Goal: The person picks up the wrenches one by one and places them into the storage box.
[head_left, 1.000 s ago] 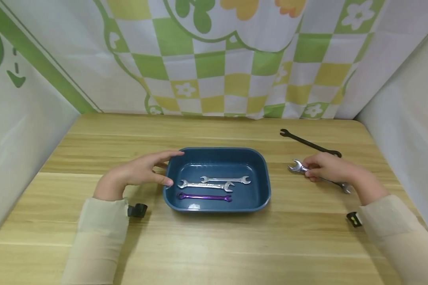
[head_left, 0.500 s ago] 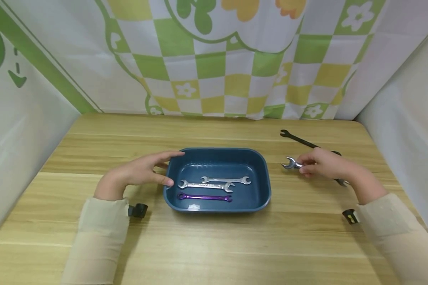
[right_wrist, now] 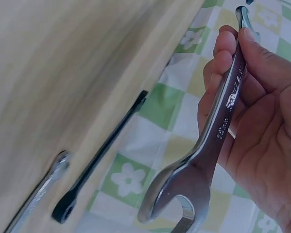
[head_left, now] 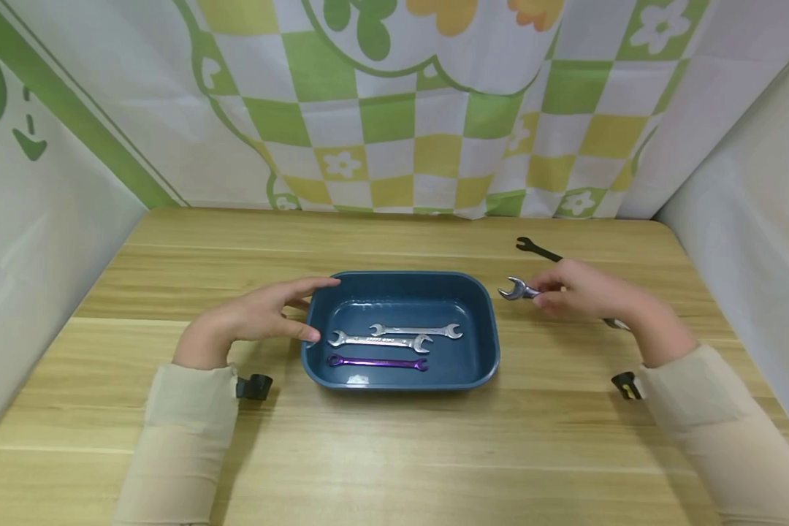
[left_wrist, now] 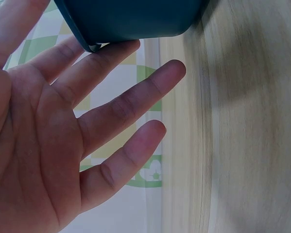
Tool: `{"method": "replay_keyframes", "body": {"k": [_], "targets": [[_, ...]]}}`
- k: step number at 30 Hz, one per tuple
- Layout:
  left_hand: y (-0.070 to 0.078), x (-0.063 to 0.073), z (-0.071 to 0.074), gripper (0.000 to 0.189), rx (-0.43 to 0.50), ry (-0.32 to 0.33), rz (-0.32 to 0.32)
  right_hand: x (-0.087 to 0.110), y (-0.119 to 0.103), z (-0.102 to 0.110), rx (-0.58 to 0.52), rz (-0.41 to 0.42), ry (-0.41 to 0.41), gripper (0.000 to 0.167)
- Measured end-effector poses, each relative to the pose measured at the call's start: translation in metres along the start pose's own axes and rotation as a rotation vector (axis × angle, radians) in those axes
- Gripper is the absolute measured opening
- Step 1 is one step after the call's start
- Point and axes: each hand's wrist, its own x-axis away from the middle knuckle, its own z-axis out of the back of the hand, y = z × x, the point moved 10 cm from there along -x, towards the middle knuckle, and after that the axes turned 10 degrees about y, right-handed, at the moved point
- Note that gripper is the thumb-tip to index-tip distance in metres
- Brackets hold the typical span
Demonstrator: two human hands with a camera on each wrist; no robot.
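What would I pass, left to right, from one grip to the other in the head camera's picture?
The person's bare left grip → glossy dark-blue rectangular tray → exposed left end of a shiny silver metal wrench → bare right grip, holding it.

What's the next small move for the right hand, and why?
Probably carry the silver open-end wrench left over the blue tray: the right hand grips it beyond the tray's right end, and three wrenches already lie inside.

The right hand [right_wrist: 262, 138] grips a silver wrench [right_wrist: 224, 116]; beside the black wrench [right_wrist: 106, 145] lies another silver wrench [right_wrist: 40, 187].
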Motion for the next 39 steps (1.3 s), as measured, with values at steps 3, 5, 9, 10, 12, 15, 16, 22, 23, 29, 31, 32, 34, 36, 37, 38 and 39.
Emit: {"method": "replay_keyframes", "body": {"k": [3,5,9,10,12,15,16,22,23,29,31,32,34,36,37,38,39], "targets": [[0.0,-0.001,0.0,0.083,-0.004,0.004,-0.009,-0.002,-0.008,0.002,0.007,0.017,0.007,0.012],[0.001,-0.002,0.001,0.083,-0.013,0.008,-0.015,-0.004,-0.013,0.003,0.016,0.026,0.013,0.011],[0.001,-0.003,0.001,0.084,-0.018,0.01,-0.019,-0.01,-0.023,0.005,0.035,0.044,0.034,0.011],[0.001,-0.003,0.001,0.085,-0.017,0.009,-0.019,-0.011,-0.026,0.006,0.037,0.051,0.038,0.011],[0.001,-0.003,0.001,0.085,-0.016,0.009,-0.018,-0.015,-0.033,0.005,0.046,0.069,0.042,0.011],[0.0,-0.002,0.001,0.085,-0.018,0.01,-0.012,-0.021,-0.045,0.004,0.057,0.104,0.041,0.009],[0.0,-0.002,0.001,0.085,-0.018,0.011,-0.01,-0.023,-0.05,0.003,0.064,0.118,0.039,0.009],[-0.002,-0.002,0.002,0.084,-0.019,0.013,-0.007,-0.036,-0.081,-0.004,0.078,0.207,0.019,0.013],[-0.002,-0.002,0.002,0.084,-0.02,0.013,-0.007,-0.038,-0.085,-0.006,0.075,0.219,0.014,0.013],[-0.003,-0.002,0.003,0.084,-0.017,0.017,-0.001,-0.053,-0.116,-0.016,0.091,0.323,0.003,0.01],[-0.003,-0.002,0.002,0.084,-0.015,0.018,-0.001,-0.057,-0.126,-0.021,0.103,0.362,-0.002,0.009],[-0.003,-0.002,0.002,0.084,-0.012,0.018,-0.001,-0.059,-0.131,-0.023,0.108,0.375,-0.008,0.01],[-0.003,-0.002,0.002,0.083,-0.008,0.019,-0.002,-0.062,-0.139,-0.027,0.117,0.395,-0.019,0.011],[-0.003,-0.003,0.002,0.083,-0.008,0.022,-0.004,-0.065,-0.147,-0.03,0.117,0.398,-0.032,0.014],[-0.003,-0.003,0.002,0.082,-0.007,0.024,-0.004,-0.067,-0.15,-0.032,0.112,0.397,-0.039,0.016],[-0.002,-0.003,0.002,0.083,-0.006,0.026,-0.003,-0.068,-0.153,-0.033,0.105,0.396,-0.045,0.017],[-0.003,-0.003,0.002,0.082,-0.007,0.028,-0.002,-0.07,-0.155,-0.035,0.098,0.398,-0.05,0.017]]}}
